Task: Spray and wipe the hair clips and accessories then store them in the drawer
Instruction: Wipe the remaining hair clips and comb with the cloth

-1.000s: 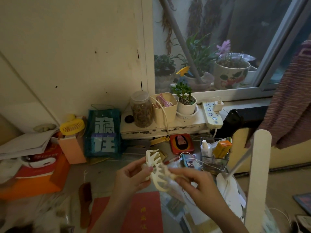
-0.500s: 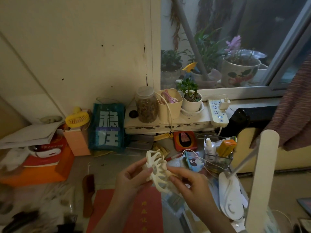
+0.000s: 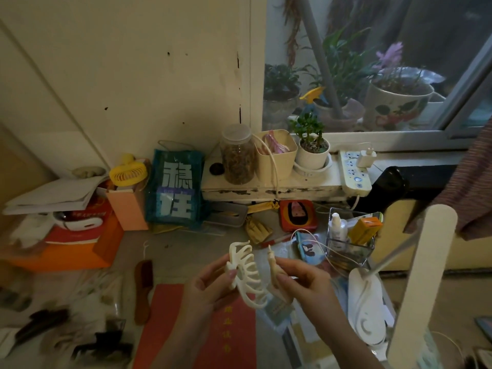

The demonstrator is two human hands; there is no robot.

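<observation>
Desk (image 3: 186,251) clutter is spreading out below me, and I'm going from the big things down. Window (image 3: 372,62) glass is filling the upper right, with potted plants sitting behind it. A white lamp (image 3: 420,283) is standing at my right, its base (image 3: 368,310) resting near my right wrist. An orange box (image 3: 66,251) is sitting at the left edge with papers (image 3: 53,195) lying on top. A teal bag (image 3: 175,190) is leaning against the wall, beside a yellow fan (image 3: 128,172). A red booklet (image 3: 202,328) is lying flat under my forearms. On the white shelf (image 3: 271,189) a jar (image 3: 237,155), a cream bin (image 3: 275,155), a small plant pot (image 3: 311,153) and a power strip (image 3: 354,171) are lining up. A clear holder (image 3: 348,243) is carrying a small white bottle (image 3: 336,227). A brown comb (image 3: 142,288) is lying left of the booklet, and dark clips (image 3: 42,323) are lying blurred at the lower left.

I'm holding the cream claw clip (image 3: 247,275) up above the booklet, between both hands. My left hand (image 3: 207,286) is pinching one side of it, thumb and fingers curling round the teeth. My right hand (image 3: 306,283) is gripping the other half, fingers closing on its edge, so the clip's two halves are gaping apart.
</observation>
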